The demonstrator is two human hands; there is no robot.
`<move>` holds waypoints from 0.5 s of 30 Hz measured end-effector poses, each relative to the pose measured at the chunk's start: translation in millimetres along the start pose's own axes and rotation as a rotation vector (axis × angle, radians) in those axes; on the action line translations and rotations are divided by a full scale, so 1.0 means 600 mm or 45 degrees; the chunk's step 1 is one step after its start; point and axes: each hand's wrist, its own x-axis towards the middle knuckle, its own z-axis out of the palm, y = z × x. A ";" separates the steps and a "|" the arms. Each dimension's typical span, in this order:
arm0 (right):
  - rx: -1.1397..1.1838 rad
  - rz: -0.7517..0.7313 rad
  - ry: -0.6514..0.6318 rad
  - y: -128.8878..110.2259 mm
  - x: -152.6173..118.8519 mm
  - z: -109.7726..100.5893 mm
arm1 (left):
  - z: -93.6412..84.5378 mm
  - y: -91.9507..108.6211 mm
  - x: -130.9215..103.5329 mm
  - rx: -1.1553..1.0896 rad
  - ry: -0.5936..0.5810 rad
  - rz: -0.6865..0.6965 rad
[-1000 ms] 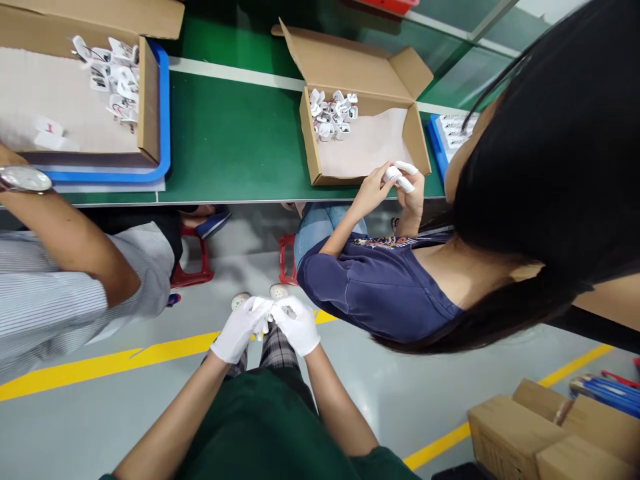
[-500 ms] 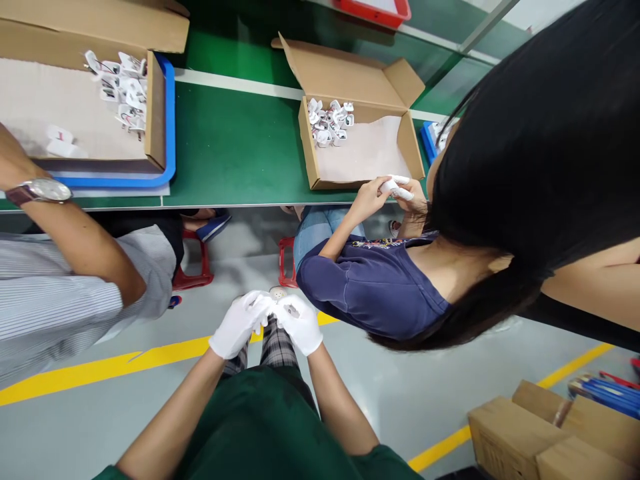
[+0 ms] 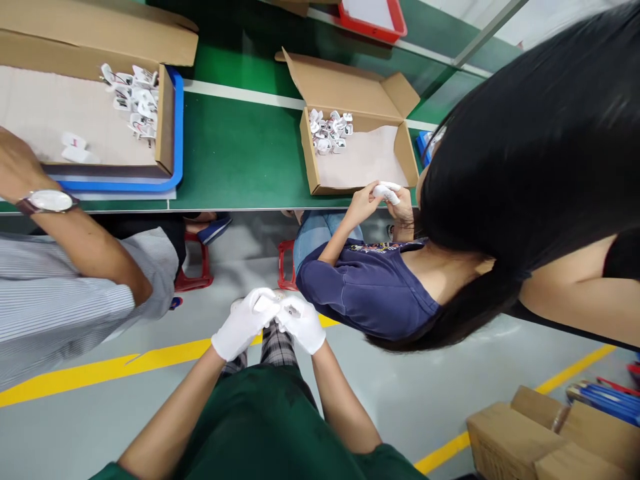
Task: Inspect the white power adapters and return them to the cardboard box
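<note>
- Green table [image 3: 240,153]: supports the center carton [image 3: 309,160].
- Blue tray [image 3: 179,133]: left of the center carton; white sheet [image 3: 150,196] visible along tray's near edge.
- Blue container [image 3: 423,148]: right of the center carton, partly hidden.

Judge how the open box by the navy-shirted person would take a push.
The box is low and wide, so it should slide rather than tip. Its thin cardboard lid, folded open, may flop. The white parts bunched at one end could shift.
</note>
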 end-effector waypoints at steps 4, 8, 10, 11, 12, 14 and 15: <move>0.008 0.024 -0.027 -0.012 0.002 0.000 | 0.004 -0.003 0.003 -0.138 -0.097 -0.129; -0.024 0.000 0.008 -0.012 0.004 0.003 | 0.007 -0.002 0.003 -0.259 -0.137 -0.228; -0.045 -0.023 0.028 -0.010 0.004 0.005 | 0.007 0.005 0.001 -0.280 -0.138 -0.212; -0.054 -0.033 0.034 -0.010 0.005 0.006 | 0.006 0.008 -0.001 -0.290 -0.140 -0.193; -0.064 -0.043 0.038 -0.011 0.005 0.006 | 0.005 0.011 -0.002 -0.300 -0.138 -0.173; -0.094 -0.058 0.046 -0.016 0.005 0.006 | 0.003 0.013 -0.004 -0.316 -0.129 -0.151; -0.115 -0.067 0.046 -0.020 0.006 0.006 | 0.003 0.012 -0.004 -0.329 -0.129 -0.150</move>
